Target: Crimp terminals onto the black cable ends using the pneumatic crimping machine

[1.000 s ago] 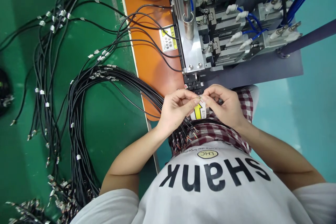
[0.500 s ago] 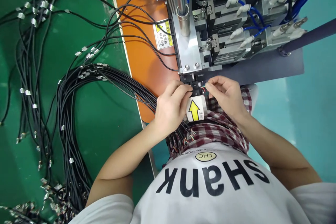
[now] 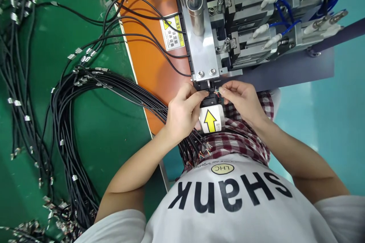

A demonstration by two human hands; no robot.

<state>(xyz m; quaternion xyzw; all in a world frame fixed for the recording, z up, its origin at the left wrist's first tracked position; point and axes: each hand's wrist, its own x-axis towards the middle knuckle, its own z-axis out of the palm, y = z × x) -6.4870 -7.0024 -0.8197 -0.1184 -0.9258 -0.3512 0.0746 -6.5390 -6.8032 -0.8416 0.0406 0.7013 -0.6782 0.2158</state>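
Note:
My left hand (image 3: 184,112) is closed, its thumb and forefinger tips pressed against the black fixture block (image 3: 209,101) at the near end of the machine. What those fingers hold is hidden. From the right, my right hand (image 3: 243,99) pinches several thin coloured wires (image 3: 217,92), some red, green and white, at the block's edge. Just below the block is a white label with a yellow arrow (image 3: 210,120). A thick bundle of black cables (image 3: 137,92) passes beneath my left hand and wrist, and its stripped wire ends (image 3: 205,150) lie over my lap.
The machine's metal plate (image 3: 207,59) and upright post (image 3: 196,19) stand just beyond my hands. Pneumatic cylinders (image 3: 253,19) with blue hoses are at the upper right. More black cables (image 3: 61,129) with silvery ends cover the green mat (image 3: 114,152), beside the orange board (image 3: 154,60).
My right hand has moved slightly left, bringing the wires closer to my left fingertips and the block. My left hand stays at the block. The camera view has shifted slightly.

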